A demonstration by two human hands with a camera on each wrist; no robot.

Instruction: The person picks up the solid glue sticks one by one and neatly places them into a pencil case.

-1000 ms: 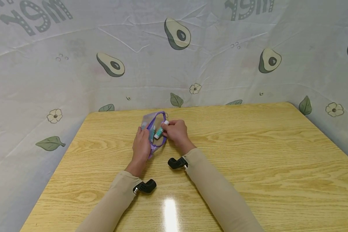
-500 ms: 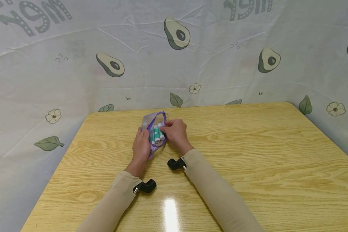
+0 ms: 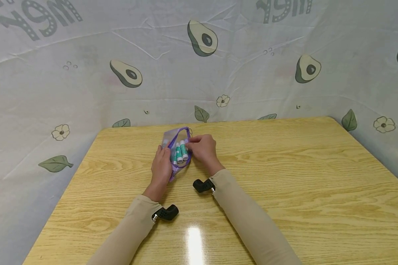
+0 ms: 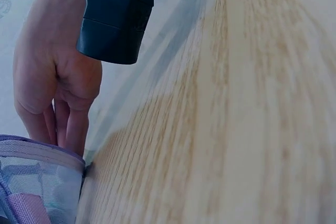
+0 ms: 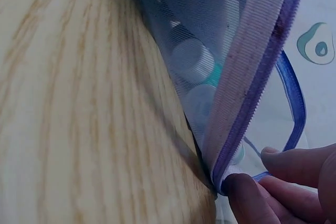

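Note:
A mesh zip pouch (image 3: 174,170) with purple trim stands with its mouth spread on the wooden table. Inside it several white-and-teal glue sticks (image 3: 179,153) lie side by side; their white ends show through the mesh in the right wrist view. My left hand (image 3: 161,165) grips the pouch's left side, with the fingers partly hidden behind it. At the right rim, my right hand (image 3: 203,149) holds the zip edge (image 5: 257,93) between thumb and fingers, and no glue stick is in it.
The wooden table (image 3: 285,176) extends wide to the right. A pale cloth (image 3: 252,73) printed with avocados hangs behind it. Black wrist-camera mounts (image 3: 166,212) stick out from both sleeves above the table.
My right hand lowered a glue stick into the pouch beside the others and let it go. It then shifted slightly right to the rim. My left hand stayed in place.

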